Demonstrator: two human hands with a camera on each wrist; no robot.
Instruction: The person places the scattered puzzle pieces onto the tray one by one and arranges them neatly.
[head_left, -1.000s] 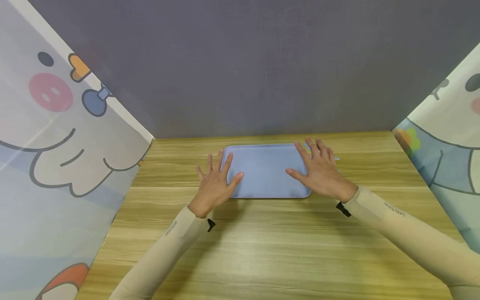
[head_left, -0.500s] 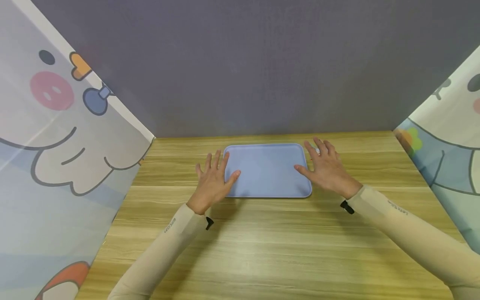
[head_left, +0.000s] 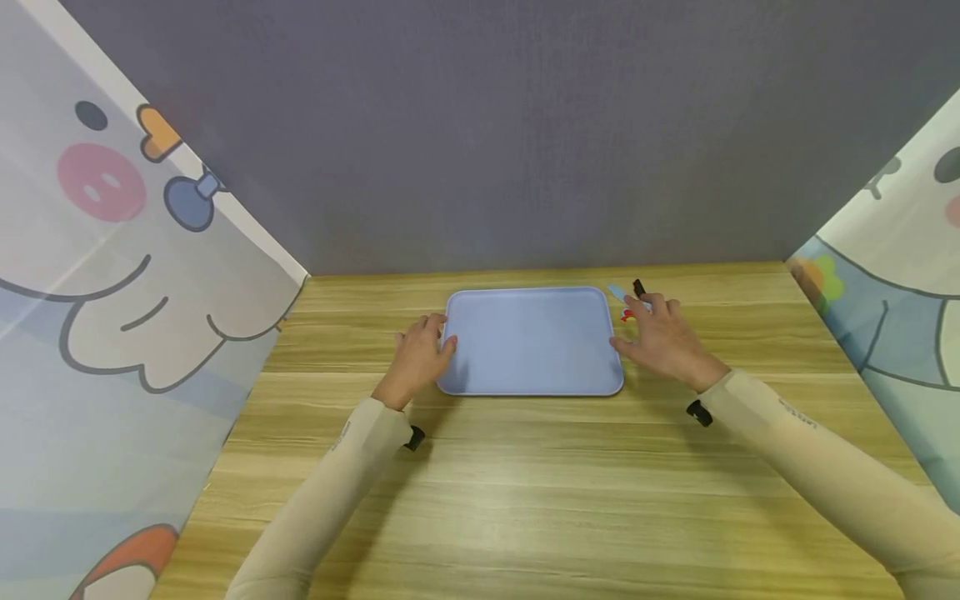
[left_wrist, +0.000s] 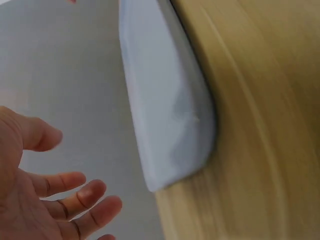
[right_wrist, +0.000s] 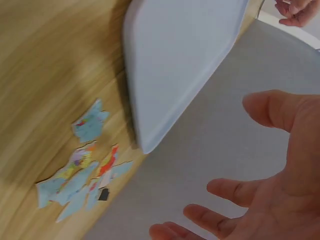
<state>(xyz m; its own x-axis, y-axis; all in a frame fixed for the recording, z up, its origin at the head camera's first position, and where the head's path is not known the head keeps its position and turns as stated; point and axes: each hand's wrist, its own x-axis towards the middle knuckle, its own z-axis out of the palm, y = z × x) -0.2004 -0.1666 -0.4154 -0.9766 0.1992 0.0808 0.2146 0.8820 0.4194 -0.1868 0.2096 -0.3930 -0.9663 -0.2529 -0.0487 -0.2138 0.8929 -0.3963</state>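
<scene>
A light-blue rectangular tray [head_left: 532, 342] with rounded corners lies flat on the wooden table. At its left side is my left hand [head_left: 415, 365], fingers loosely bent, thumb overlapping the rim in the head view. The left wrist view shows that hand [left_wrist: 55, 195] with spread fingers and nothing in them. My right hand [head_left: 667, 346] is over the tray's right side, thumb at the rim. Its fingers [right_wrist: 232, 192] are spread and hold nothing in the right wrist view. Flat, jagged printed pieces [right_wrist: 80, 167] in light blue, yellow and red lie beside the tray, partly hidden by my right hand in the head view.
A small black item [right_wrist: 103, 194] lies among the printed pieces. A grey wall [head_left: 540, 142] rises behind the table [head_left: 525, 500]. Cartoon-printed panels [head_left: 97, 250] flank it on the left and right.
Both hands have lowered toward the tray's sides and their fingers have bent in from a wide spread. The right hand has shifted right, uncovering the tray's corner and some printed pieces.
</scene>
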